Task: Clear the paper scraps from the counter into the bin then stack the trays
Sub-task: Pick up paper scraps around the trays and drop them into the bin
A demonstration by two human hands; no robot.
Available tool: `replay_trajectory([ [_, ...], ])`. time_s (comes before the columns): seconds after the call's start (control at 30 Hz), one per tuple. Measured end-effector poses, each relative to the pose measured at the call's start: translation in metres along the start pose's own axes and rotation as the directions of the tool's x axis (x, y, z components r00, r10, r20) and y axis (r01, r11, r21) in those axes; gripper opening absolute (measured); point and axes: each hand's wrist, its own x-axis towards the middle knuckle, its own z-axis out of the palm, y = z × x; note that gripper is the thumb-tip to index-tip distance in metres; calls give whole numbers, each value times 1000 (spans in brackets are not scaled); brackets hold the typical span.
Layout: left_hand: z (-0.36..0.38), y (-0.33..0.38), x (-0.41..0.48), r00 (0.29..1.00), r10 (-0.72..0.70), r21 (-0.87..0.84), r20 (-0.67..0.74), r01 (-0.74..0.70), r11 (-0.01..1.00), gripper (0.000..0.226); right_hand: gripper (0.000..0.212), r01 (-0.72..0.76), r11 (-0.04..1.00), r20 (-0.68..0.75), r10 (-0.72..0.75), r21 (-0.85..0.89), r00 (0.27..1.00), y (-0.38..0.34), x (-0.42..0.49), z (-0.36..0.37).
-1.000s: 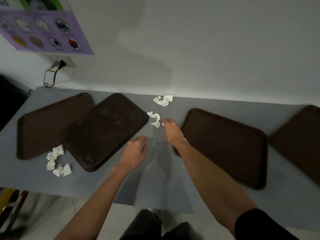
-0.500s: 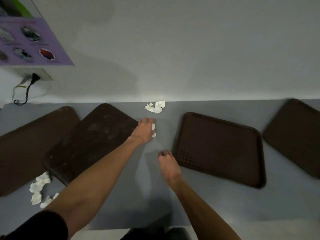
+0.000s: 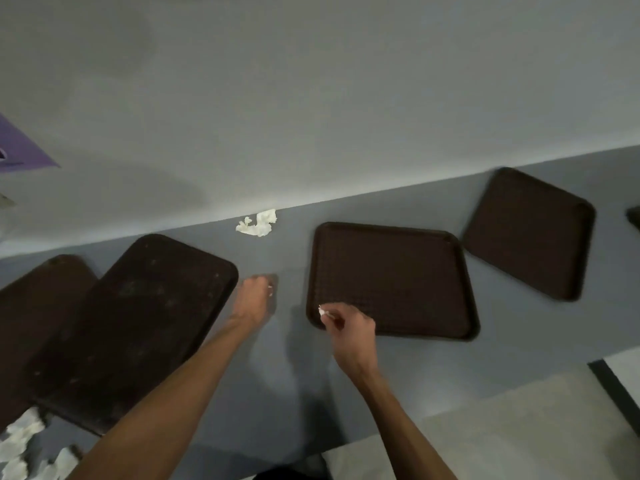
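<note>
right hand (image 3: 349, 323) pinching scrap (image 3: 322, 310) over tray (image 3: 398, 271) corner, left hand (image 3: 254, 299) clutching paper bit (image 3: 270, 289)

Dk brown trays (image 3: 391, 282), white scraps (image 3: 258, 223), grey counter (image 3: 277, 375).

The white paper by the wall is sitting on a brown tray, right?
Not quite. The white paper by the wall sits on the bare counter, in the gap between the scuffed tray and the patterned tray, touching neither. The head view shows it.
</note>
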Motion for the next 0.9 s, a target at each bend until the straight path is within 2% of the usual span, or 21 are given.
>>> replay_trajectory([
  [0.13,11,40,-20,997,24,-150,-76,-35,988,15,15,-36,996,-122,46,87,991,15,-20,-50],
  [0.23,22,91,-45,996,60,-265,-65,-76,961,22,13,-76,989,-175,97,125,980,32,-41,-91],
  [0.4,47,187,-98,969,225,-304,-102,-245,921,15,13,-137,978,-228,171,157,958,76,-86,-173],
  [0.57,83,295,-152,953,300,-321,-54,-301,898,18,13,-180,958,-322,246,221,914,137,-144,-256],
  [0.77,145,421,-205,902,426,-390,70,-369,844,20,12,-251,909,-450,387,333,805,217,-220,-355],
  [0.9,187,514,-236,837,524,-477,158,-399,783,11,12,-290,875,-560,474,388,679,268,-267,-424],
])
